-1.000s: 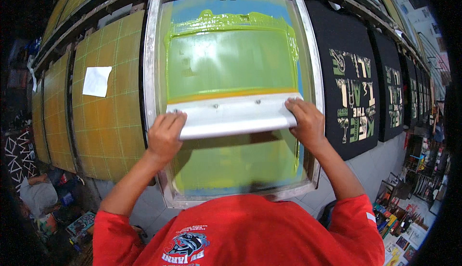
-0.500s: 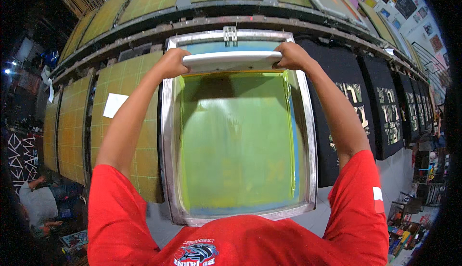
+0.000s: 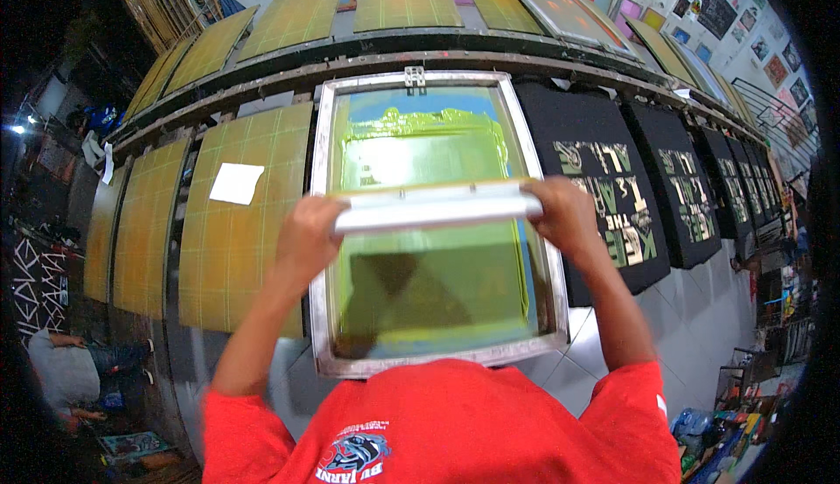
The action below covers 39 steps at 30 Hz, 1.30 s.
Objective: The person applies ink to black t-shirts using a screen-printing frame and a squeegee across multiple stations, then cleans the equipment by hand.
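Note:
Across the middle of a screen-printing frame [image 3: 325, 300] lies a wide squeegee [image 3: 437, 211] with a white handle. My left hand [image 3: 311, 228] is closed round its left end, my right hand [image 3: 564, 217] round its right end. Inside the metal-rimmed frame, the mesh [image 3: 429, 300] is coated yellow-green. A thick ridge of glossy green ink [image 3: 437, 119] lies along the far end. At the far edge a metal hinge clamp [image 3: 414, 75] holds the frame. What lies beneath the screen is hidden.
Left of the frame are tan printing boards [image 3: 262, 138], one with a white paper sheet [image 3: 236, 184]. Black printed shirts [image 3: 604, 195] lie on boards to the right. More boards [image 3: 407, 3] line the far side behind a rail. A person [image 3: 66, 366] sits at lower left.
Both hands have drawn the squeegee from the far end toward me, to the middle of the screen. A ridge of green ink now shows at the far end.

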Motion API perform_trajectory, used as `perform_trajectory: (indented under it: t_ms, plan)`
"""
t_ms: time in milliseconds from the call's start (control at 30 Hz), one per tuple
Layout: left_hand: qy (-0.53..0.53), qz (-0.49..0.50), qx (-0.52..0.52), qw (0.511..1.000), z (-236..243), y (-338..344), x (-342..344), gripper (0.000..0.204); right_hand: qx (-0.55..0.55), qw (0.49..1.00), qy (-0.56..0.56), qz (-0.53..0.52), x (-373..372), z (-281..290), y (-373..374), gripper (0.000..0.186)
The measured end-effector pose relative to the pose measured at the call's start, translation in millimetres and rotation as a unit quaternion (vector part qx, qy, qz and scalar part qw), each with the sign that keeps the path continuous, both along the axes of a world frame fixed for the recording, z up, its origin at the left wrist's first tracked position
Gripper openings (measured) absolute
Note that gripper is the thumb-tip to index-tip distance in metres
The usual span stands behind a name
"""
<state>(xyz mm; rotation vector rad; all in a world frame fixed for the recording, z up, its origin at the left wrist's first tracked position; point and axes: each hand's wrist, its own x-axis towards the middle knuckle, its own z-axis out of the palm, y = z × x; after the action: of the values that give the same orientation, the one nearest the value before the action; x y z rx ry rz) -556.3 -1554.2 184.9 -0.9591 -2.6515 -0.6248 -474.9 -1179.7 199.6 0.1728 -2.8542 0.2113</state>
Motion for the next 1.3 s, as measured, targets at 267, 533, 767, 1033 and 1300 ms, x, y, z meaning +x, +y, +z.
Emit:
perform_trajectory:
  t_ms: [267,533,767,1033,1300]
  plan:
    - [-0.022,-0.041,0.027,0.999,-76.5,-43.7,199.9,0.035,-0.053,0.997,0.035,0.031,206.3,-92.5,-51.0,0.039]
    - [0.029,-0.031,0.038,0.998,-133.7,-46.5,230.7,0.035,-0.041,0.994,0.098,0.034,232.1,-143.3,-52.1,0.032]
    - [-0.096,-0.050,0.006,0.994,-121.3,-52.9,241.2,0.073,-0.076,0.996,-0.008,0.043,245.7,-119.0,-60.9,0.058]
    - [-0.136,0.353,0.221,0.899,-164.6,-99.9,223.5,0.064,-0.246,0.920,0.127,-0.278,248.0,-161.9,6.5,0.056]
    - [-0.449,0.318,0.351,0.758,-174.8,-93.9,172.2,0.056,-0.524,0.774,-0.129,-0.331,192.8,-207.4,62.5,0.062]
